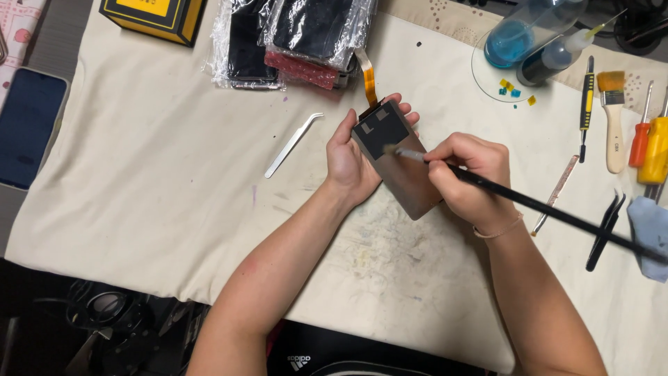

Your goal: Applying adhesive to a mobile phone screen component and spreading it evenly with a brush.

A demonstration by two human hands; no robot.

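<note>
- The left hand [351, 160] grips a flat screen panel [396, 163] by its left edge, fingers wrapped behind it, tilted up off the cream cloth [174, 174]; the right hand [470, 174] pinches a long black brush [529, 203], its tip touching the panel's dark upper part.
- An orange ribbon cable [367, 76] runs from the panel's top edge toward the bagged parts [292, 38] above it; a hard sweep of the brush or a twist of the panel could, I judge, crease or tear that ribbon.
- The panel is held along one side only; pressing too firmly on its far edge may lever it out of the grip.
- The brush handle reaches far right of the panel, over the black tweezers [605, 230]; swinging it could knock those, or the bottles [536, 35] up and right of the panel.
- Left of the panel lie silver tweezers [292, 145], then open cloth; below the panel the cloth is bare but stained, ending at the table edge near the forearms.
</note>
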